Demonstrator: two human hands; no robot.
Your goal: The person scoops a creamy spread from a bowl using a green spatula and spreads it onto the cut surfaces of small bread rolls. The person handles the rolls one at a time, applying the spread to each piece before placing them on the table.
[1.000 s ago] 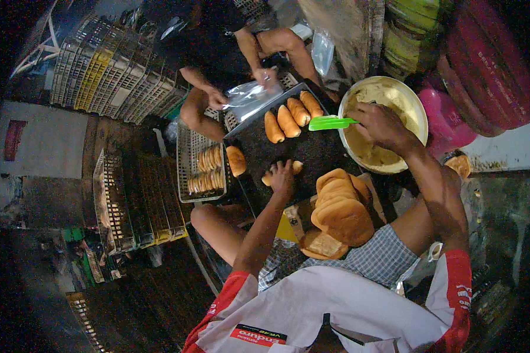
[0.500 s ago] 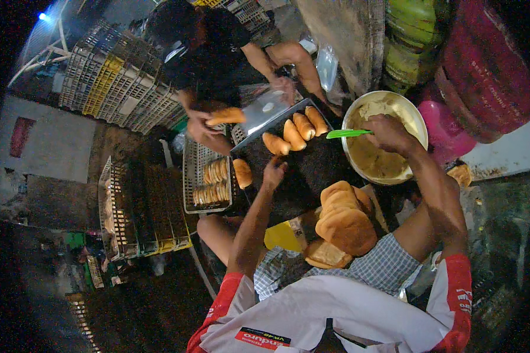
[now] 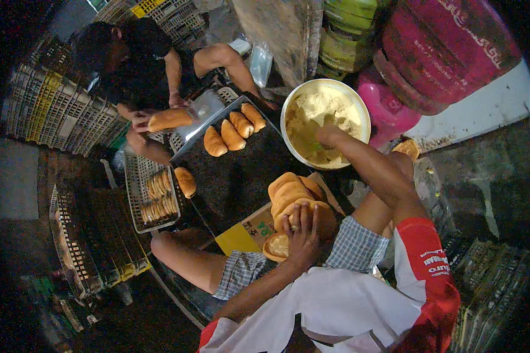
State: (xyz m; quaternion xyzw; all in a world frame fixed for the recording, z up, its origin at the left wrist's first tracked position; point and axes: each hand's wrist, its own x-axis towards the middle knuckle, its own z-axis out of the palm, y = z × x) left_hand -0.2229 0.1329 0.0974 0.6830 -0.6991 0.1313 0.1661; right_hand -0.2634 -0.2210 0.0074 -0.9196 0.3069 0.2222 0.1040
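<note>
My left hand [image 3: 303,232] rests over a stack of round golden-brown bread buns [image 3: 290,191] at my lap, its fingers curved over the front bun; the thumb is hidden. Beside that hand lies a bun with its pale cut side [image 3: 277,246] showing. My right hand [image 3: 330,136] reaches into a round tub [image 3: 284,120] of pale yellow cream, closed on a green spatula [image 3: 320,145] whose blade is mostly hidden in the cream. Several folded buns [image 3: 232,135] stand in a row on the dark tray [image 3: 229,191] before me.
Across the tray, a co-worker's hand [image 3: 141,120] holds a bun [image 3: 171,119] by clear plastic. A crate [image 3: 136,200] with packed buns stands left, a single bun [image 3: 185,182] beside it. Green gas cylinders [image 3: 347,35] and a pink one [image 3: 447,53] stand beyond the tub.
My left hand has come back from the row on the tray to the bun stack. My right hand has lowered the spatula into the cream. The view has shifted right.
</note>
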